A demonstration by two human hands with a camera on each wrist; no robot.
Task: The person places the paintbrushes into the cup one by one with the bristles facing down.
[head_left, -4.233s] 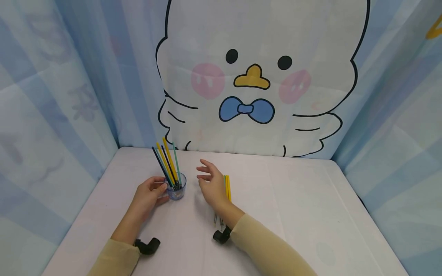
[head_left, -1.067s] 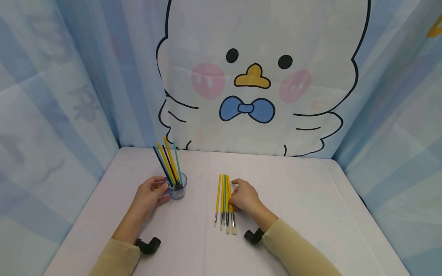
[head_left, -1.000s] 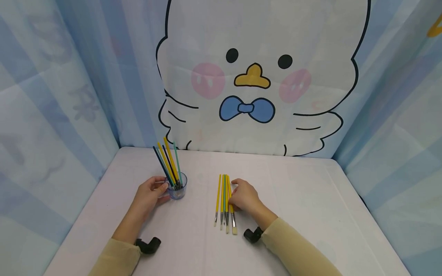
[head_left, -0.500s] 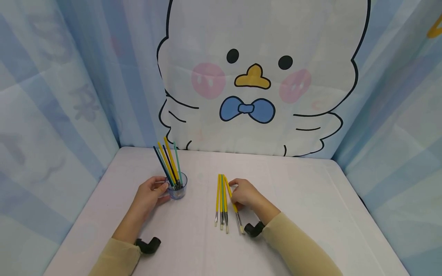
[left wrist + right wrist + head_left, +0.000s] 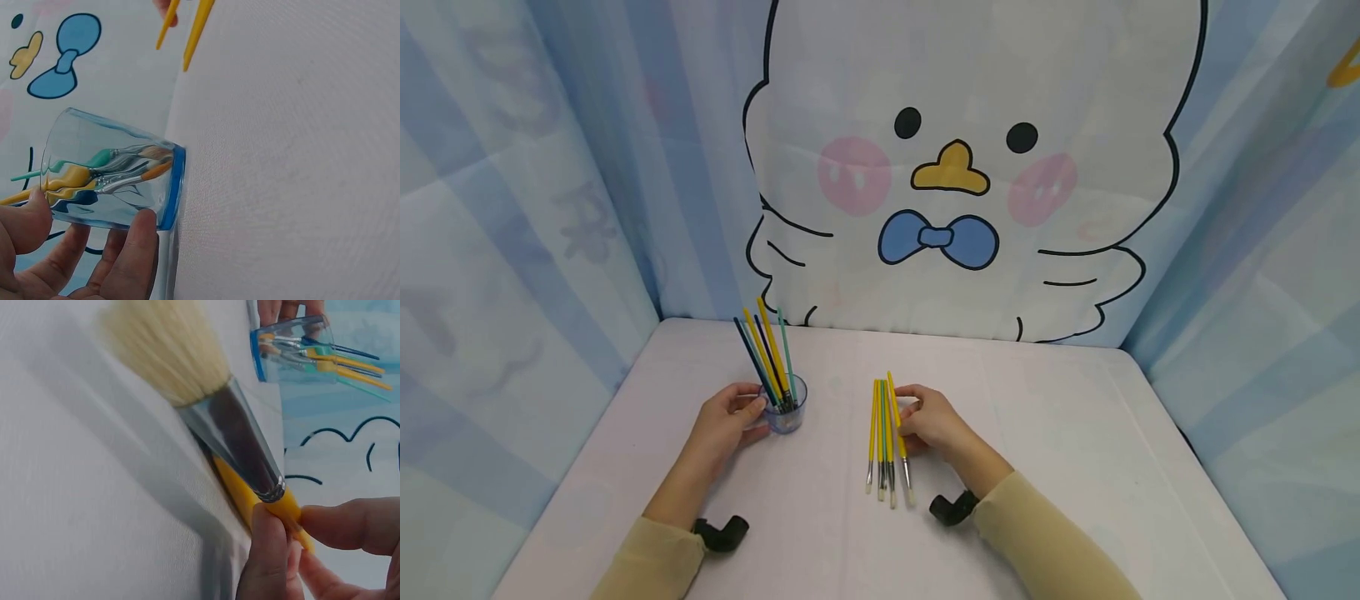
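My left hand (image 5: 721, 421) grips the side of a clear plastic cup (image 5: 785, 422), thumb near its rim and fingertips low by its blue base (image 5: 175, 187). Paintbrushes (image 5: 767, 354) with yellow, dark blue and teal handles stand in it, bristles down. Between thumb and fingers, my right hand (image 5: 936, 421) pinches a yellow-handled paintbrush (image 5: 906, 473). Its wide pale bristles (image 5: 169, 350) and silver ferrule (image 5: 234, 437) fill much of the right wrist view, pointing toward me. Just left of that hand, several yellow and green brushes (image 5: 882, 433) lie side by side, bristles nearest me.
A white cloth covers the table (image 5: 1037, 467). Behind it hangs a curtain (image 5: 1075, 100) with a cartoon bird, and blue striped curtains (image 5: 512, 250) close in both sides. A black camera mount (image 5: 722, 534) sits at each wrist.
My right hand has come from near the cup to the row of brushes and taken the rightmost wide one, which swung out and then back straighter. My left hand stays on the cup.
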